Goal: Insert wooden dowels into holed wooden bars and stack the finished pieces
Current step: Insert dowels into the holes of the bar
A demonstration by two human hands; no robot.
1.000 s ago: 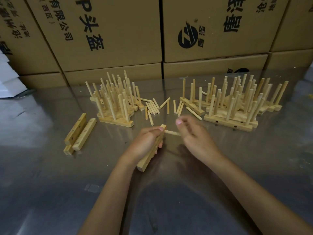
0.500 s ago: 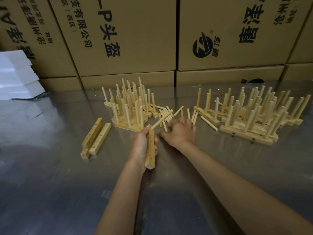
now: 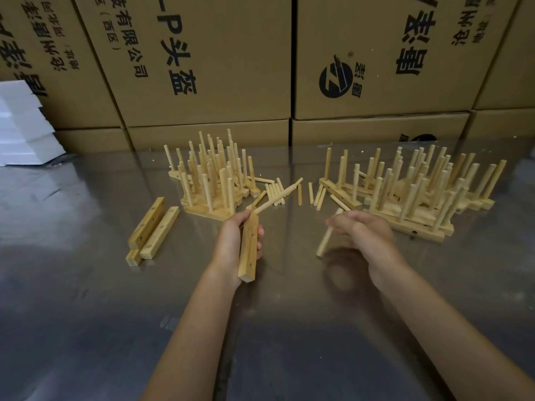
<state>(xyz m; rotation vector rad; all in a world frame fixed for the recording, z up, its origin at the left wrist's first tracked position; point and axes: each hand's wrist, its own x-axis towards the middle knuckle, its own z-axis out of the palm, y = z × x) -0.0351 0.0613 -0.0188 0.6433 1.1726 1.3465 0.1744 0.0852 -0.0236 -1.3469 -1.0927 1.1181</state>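
Shiny metal table (image 3: 86, 314) with two dowelled-bar stacks (image 3: 211, 183) (image 3: 419, 195), loose dowels (image 3: 276, 191), spare bars (image 3: 153, 230).

The bar (image 3: 249, 246) gripped in the left hand (image 3: 231, 244) is pale, matt, unvarnished wood with crisp sawn edges and drilled holes. The dowel (image 3: 279, 195) rising past those fingertips is the same light wood, smooth and round. Another dowel (image 3: 325, 243) below the right hand's (image 3: 366, 237) fingers looks alike, though blurred. Under both hands the table (image 3: 86, 328) is grey, probably brushed metal, with a dull sheen. Beyond the fingers stand matt brown cardboard boxes (image 3: 220, 53) with black print.
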